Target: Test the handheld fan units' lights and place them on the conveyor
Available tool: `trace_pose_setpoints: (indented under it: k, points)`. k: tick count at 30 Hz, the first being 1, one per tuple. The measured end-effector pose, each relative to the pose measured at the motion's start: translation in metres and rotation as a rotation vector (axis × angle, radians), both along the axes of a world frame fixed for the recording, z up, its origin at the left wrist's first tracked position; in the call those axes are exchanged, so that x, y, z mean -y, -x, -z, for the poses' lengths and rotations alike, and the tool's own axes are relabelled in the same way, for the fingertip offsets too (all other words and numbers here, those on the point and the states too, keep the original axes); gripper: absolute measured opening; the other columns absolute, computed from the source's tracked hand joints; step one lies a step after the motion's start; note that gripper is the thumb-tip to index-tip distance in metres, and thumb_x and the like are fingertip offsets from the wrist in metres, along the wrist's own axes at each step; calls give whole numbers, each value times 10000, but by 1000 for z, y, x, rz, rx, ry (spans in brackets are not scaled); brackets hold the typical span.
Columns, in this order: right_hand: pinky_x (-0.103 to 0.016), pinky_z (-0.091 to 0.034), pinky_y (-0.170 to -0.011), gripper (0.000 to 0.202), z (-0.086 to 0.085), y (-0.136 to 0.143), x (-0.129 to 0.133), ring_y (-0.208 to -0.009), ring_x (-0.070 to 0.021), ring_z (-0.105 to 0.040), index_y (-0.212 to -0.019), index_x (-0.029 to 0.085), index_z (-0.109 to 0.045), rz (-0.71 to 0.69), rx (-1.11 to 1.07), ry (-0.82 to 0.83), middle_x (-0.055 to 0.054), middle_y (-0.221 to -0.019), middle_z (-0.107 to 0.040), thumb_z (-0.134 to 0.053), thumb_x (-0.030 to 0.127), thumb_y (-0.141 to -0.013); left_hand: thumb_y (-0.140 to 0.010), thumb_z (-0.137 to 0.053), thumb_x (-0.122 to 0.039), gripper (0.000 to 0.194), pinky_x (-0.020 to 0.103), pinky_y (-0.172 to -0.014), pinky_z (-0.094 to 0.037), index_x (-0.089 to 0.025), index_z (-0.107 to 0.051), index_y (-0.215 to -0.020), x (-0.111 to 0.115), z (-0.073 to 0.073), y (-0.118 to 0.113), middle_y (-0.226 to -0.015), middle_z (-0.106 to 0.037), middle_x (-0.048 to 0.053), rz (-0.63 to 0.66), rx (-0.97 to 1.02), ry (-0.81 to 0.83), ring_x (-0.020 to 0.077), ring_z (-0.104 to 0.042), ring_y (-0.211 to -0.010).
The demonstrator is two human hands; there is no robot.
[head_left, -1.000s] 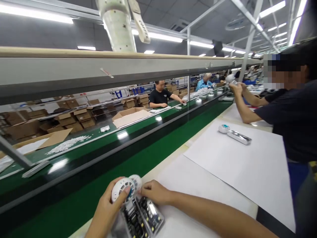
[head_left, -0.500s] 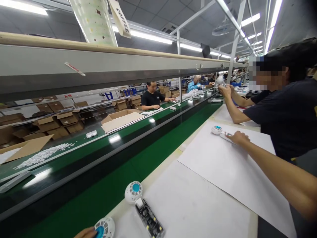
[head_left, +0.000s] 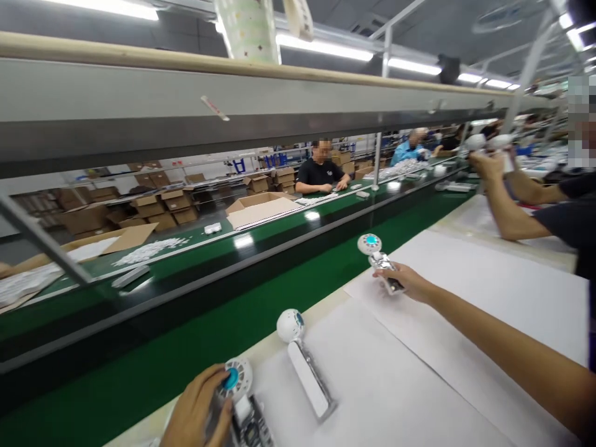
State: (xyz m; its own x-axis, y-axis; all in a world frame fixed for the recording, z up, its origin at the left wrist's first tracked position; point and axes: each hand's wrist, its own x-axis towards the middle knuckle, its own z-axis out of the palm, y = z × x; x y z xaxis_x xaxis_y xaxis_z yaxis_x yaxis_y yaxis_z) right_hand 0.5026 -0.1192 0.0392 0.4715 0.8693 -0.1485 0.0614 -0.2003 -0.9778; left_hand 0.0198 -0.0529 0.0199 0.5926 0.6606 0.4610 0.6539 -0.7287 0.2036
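On your far left, one pile of small white parts [head_left: 149, 251] lies on the green surface beyond the divider, with one pale bar [head_left: 131, 276] on its near side and one white piece [head_left: 213, 228] to its right. Farther right is one open cardboard box [head_left: 263, 210].

Three handheld fans are around you, each with a round white head and some teal on it. At the near left, your left hand [head_left: 198, 403] grasps the first handheld fan [head_left: 234, 379] around its head; dark circuitry shows in its handle. Just right of it, the second handheld fan [head_left: 307, 375] lies on the white paper of your desk [head_left: 372, 372], its head towards the green belt [head_left: 261, 279] and its white handle strip up. Farther right and farther off, your right hand [head_left: 405, 280] grips the third handheld fan [head_left: 384, 267] by its handle, teal centre facing up, close to the desk's belt-side edge.

Across the belt, you have one person in black [head_left: 319, 175] and, to the right, one in blue [head_left: 407, 151]. At the far right, a person in a dark shirt [head_left: 565, 214] has raised hands beside two white round heads [head_left: 475, 143].
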Motion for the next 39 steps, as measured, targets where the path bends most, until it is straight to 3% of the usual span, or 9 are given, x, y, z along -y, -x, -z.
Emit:
trace_pose_setpoints:
  k: [3,6,8,11,16,20,25,36,39]
  points:
    - [-254,-486,-439,280,-1,96,-15,-555,-147,-596,-981,170,-488,-281,-284,-138,-95,-905,-639,-537,348,-770,-852,-439,-331,399,412,-881,-479,-203,-402,-1228,17,-13,-10,-1250,-455,121,-51,43,41,266,-489,-1117]
    - [-235,-479,-413,229,-2,182,-12,-518,-147,-601,-905,151,-494,-585,-632,-114,-75,-812,-650,-561,287,-733,-869,-414,-267,538,461,-943,-421,-195,-191,-1352,29,-19,-17,-1372,-292,156,-94,158,37,280,-361,-1235]
    - [-216,-476,-402,236,0,224,-6,-487,-138,-598,-887,145,-493,-734,-717,-45,-55,-746,-648,-581,301,-734,-873,-405,-213,577,471,-984,-376,-217,-116,-1374,33,-22,-18,-1418,-192,148,-62,188,25,274,-262,-1292]
    - [-210,-485,-425,292,5,259,2,-480,-122,-594,-945,132,-497,-881,-766,-30,-48,-744,-639,-587,345,-767,-870,-395,-161,588,447,-1003,-361,-245,-115,-1380,37,-25,-17,-1456,-69,123,35,161,86,262,-218,-1311]
    - [-223,-494,-483,354,3,271,3,-545,-125,-608,-1106,159,-463,-915,-722,-40,-49,-820,-622,-550,362,-828,-859,-416,-154,618,416,-962,-417,-275,-122,-1388,35,-24,-17,-1466,34,102,33,187,183,274,-271,-1288]
    - [-241,-481,-500,445,-7,273,8,-534,-115,-575,-1187,184,-439,-973,-594,-5,-58,-883,-609,-555,403,-818,-856,-445,-156,595,438,-957,-422,-316,-184,-1366,32,-24,-15,-1458,-46,95,-33,252,193,278,-323,-1261]
    - [-276,-477,-566,483,-10,273,13,-593,-130,-557,-1248,217,-414,-1017,-430,-32,-75,-988,-584,-516,445,-834,-868,-432,-135,511,425,-998,-387,-342,-298,-1316,31,-27,-11,-1414,-183,72,30,295,116,263,-316,-1266]
    - [-384,-444,-831,486,-17,271,15,-871,-210,-554,-1295,211,-385,-1049,-416,-40,-92,-1057,-561,-482,408,-862,-876,-437,-163,485,420,-1012,-372,-343,-316,-1310,35,-28,-13,-1413,-193,64,-7,301,175,257,-327,-1260]
    - [-393,-436,-848,486,-16,270,15,-856,-204,-554,-1298,220,-379,-1048,-385,-53,-85,-1057,-558,-475,413,-863,-876,-441,-165,473,408,-1012,-374,-336,-333,-1304,35,-28,-13,-1416,-189,59,-7,304,166,252,-323,-1261]
